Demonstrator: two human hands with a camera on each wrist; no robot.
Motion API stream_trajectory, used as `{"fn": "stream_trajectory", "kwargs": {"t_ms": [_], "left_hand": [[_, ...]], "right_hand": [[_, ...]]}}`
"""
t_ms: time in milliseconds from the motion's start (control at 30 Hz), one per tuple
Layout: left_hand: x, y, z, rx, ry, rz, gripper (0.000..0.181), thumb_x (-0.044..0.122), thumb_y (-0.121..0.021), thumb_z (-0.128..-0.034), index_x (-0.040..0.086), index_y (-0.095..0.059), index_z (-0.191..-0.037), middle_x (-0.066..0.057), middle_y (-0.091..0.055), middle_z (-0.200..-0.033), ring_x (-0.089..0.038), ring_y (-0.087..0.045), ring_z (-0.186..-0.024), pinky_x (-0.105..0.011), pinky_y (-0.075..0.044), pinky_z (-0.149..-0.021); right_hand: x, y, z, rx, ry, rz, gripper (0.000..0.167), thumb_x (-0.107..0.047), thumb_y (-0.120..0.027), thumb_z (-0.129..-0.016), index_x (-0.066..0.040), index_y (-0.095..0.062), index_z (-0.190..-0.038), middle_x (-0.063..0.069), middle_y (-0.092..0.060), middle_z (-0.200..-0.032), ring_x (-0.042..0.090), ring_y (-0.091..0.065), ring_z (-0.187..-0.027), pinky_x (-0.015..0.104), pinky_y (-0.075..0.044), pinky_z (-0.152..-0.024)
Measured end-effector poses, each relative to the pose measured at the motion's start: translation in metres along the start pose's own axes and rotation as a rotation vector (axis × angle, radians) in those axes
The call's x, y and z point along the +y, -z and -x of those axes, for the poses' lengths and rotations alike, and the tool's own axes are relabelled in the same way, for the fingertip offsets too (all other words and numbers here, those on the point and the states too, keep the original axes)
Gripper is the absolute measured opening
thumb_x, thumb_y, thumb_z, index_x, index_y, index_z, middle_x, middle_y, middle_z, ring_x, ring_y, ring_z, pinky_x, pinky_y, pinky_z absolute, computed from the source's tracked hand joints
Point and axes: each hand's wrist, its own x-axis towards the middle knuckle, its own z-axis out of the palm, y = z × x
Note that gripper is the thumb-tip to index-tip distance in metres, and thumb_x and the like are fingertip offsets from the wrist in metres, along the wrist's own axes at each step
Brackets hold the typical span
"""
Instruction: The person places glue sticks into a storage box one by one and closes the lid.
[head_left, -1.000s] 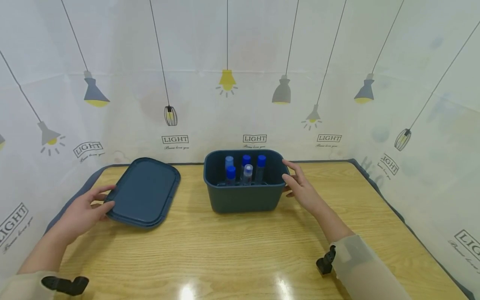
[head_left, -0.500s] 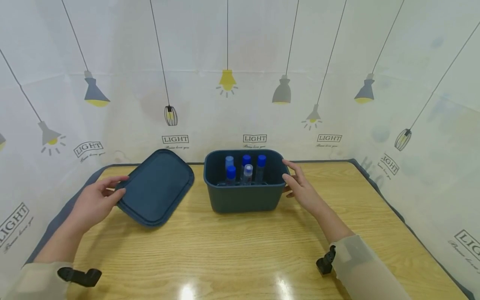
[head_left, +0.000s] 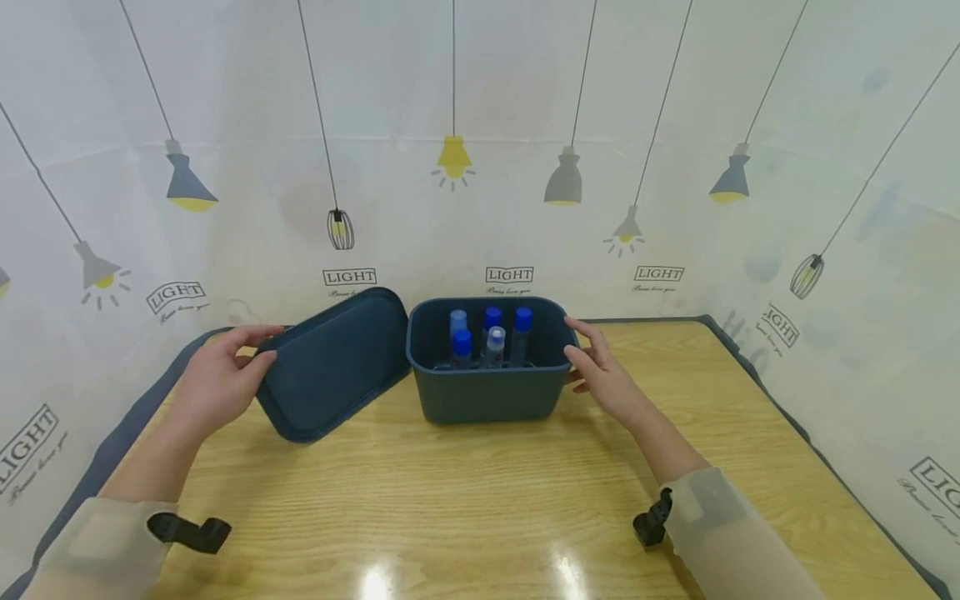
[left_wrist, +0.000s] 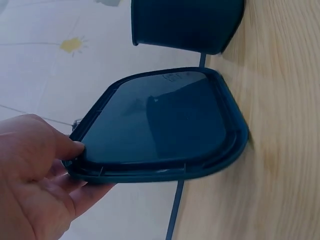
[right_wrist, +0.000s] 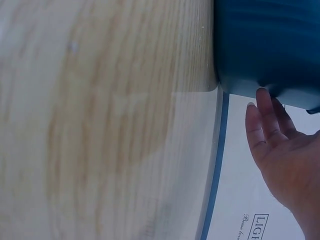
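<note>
My left hand (head_left: pixel 225 379) pinches the near-left edge of a dark blue rectangular lid (head_left: pixel 337 367) with rounded corners. The lid hangs tilted above the table, its right end close to the left rim of the box; whether they touch I cannot tell. In the left wrist view the thumb lies over the rim of the lid (left_wrist: pixel 160 120), fingers beneath. The matching dark blue box (head_left: pixel 487 398) stands upright, uncovered, holding several clear bottles (head_left: pixel 495 348), most with blue caps. My right hand (head_left: pixel 611 379) touches the box's right end, fingertips against its side wall (right_wrist: pixel 270 50).
A light wood table (head_left: pixel 480 508) carries the box near its back edge. Behind and at both sides hangs a pale cloth (head_left: pixel 405 100) printed with lamps. Each sleeve bears a black mount (head_left: pixel 191 532) at the wrist.
My left hand has lifted the lid and carried it right, toward the box, tilting it more. The right hand and the box have stayed in place.
</note>
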Motion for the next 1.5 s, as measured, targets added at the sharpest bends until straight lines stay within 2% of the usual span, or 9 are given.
{"fn": "stream_trajectory", "kwargs": {"t_ms": [100, 200, 400, 700, 900, 1067, 1167, 1300, 1500], "left_hand": [[0.009, -0.003, -0.003, 0.033, -0.018, 0.012, 0.039, 0.017, -0.059, -0.1135, 0.010, -0.064, -0.151, -0.027, -0.065, -0.142, -0.041, -0.077, -0.091, -0.035, -0.052, -0.058], [0.016, -0.006, -0.007, 0.058, -0.026, 0.025, 0.037, 0.018, -0.058, -0.1140, 0.013, -0.066, -0.150, -0.023, -0.068, -0.139, -0.030, -0.069, -0.075, -0.034, -0.044, -0.049], [0.027, -0.010, -0.019, 0.142, -0.052, 0.054, 0.036, 0.021, -0.056, -0.1150, 0.014, -0.068, -0.148, -0.023, -0.066, -0.145, -0.043, -0.077, -0.105, -0.033, -0.047, -0.053], [0.044, -0.013, -0.045, 0.223, -0.081, 0.135, 0.034, 0.018, -0.055, -0.1155, 0.013, -0.071, -0.144, -0.020, -0.068, -0.148, -0.045, -0.076, -0.119, -0.024, -0.046, -0.056], [0.058, -0.018, -0.061, 0.252, -0.090, 0.184, 0.033, 0.014, -0.056, -0.1148, 0.014, -0.072, -0.143, -0.015, -0.067, -0.150, -0.042, -0.073, -0.128, -0.021, -0.045, -0.057], [0.072, -0.026, -0.073, 0.267, -0.123, 0.232, 0.032, 0.009, -0.058, -0.1137, 0.014, -0.075, -0.140, -0.014, -0.068, -0.149, -0.038, -0.073, -0.127, -0.014, -0.044, -0.065], [0.082, -0.033, -0.078, 0.290, -0.174, 0.236, 0.031, 0.006, -0.060, -0.1125, 0.013, -0.077, -0.137, -0.013, -0.070, -0.145, -0.029, -0.073, -0.108, -0.014, -0.042, -0.068], [0.091, -0.043, -0.085, 0.320, -0.265, 0.232, 0.029, 0.002, -0.061, -0.1113, 0.010, -0.078, -0.133, -0.014, -0.073, -0.135, -0.021, -0.055, -0.083, -0.020, -0.039, -0.069], [0.106, -0.058, -0.091, 0.330, -0.365, 0.281, 0.027, -0.001, -0.062, -0.1096, 0.007, -0.079, -0.128, -0.016, -0.075, -0.125, -0.020, -0.057, -0.092, -0.023, -0.041, -0.078]], "right_hand": [[-0.002, 0.000, 0.001, 0.000, -0.007, -0.004, 0.064, -0.044, -0.042, -0.119, -0.034, -0.016, -0.176, 0.032, -0.056, -0.147, 0.048, -0.069, -0.119, 0.048, -0.055, -0.094], [-0.003, 0.000, 0.001, -0.001, -0.008, 0.000, 0.064, -0.044, -0.042, -0.119, -0.034, -0.015, -0.176, 0.032, -0.056, -0.148, 0.048, -0.069, -0.119, 0.051, -0.055, -0.095], [-0.003, 0.001, 0.000, -0.001, -0.012, 0.012, 0.064, -0.045, -0.042, -0.119, -0.033, -0.017, -0.176, 0.033, -0.057, -0.149, 0.047, -0.070, -0.118, 0.049, -0.056, -0.095], [-0.007, 0.006, -0.002, 0.000, 0.002, 0.054, 0.063, -0.045, -0.047, -0.118, -0.032, -0.023, -0.175, 0.028, -0.056, -0.152, 0.042, -0.067, -0.124, 0.057, -0.055, -0.102], [-0.010, 0.011, -0.002, 0.088, 0.020, 0.119, 0.067, -0.047, -0.052, -0.116, -0.037, -0.022, -0.175, 0.024, -0.050, -0.162, 0.043, -0.059, -0.137, 0.063, -0.049, -0.111], [-0.015, 0.014, -0.004, 0.199, 0.068, 0.135, 0.067, -0.041, -0.056, -0.115, -0.028, -0.027, -0.175, 0.024, -0.054, -0.160, 0.044, -0.058, -0.138, 0.063, -0.042, -0.117], [-0.022, 0.016, -0.005, 0.232, 0.091, 0.123, 0.067, -0.039, -0.058, -0.115, -0.024, -0.030, -0.174, 0.023, -0.054, -0.160, 0.044, -0.057, -0.139, 0.062, -0.042, -0.118], [-0.035, 0.017, -0.005, 0.243, 0.105, 0.115, 0.066, -0.041, -0.057, -0.115, -0.026, -0.030, -0.174, 0.019, -0.052, -0.162, 0.042, -0.053, -0.145, 0.061, -0.040, -0.119], [-0.052, 0.016, -0.007, 0.245, 0.135, 0.095, 0.064, -0.038, -0.057, -0.115, -0.027, -0.032, -0.173, 0.017, -0.053, -0.163, 0.039, -0.052, -0.145, 0.059, -0.039, -0.121]]}}
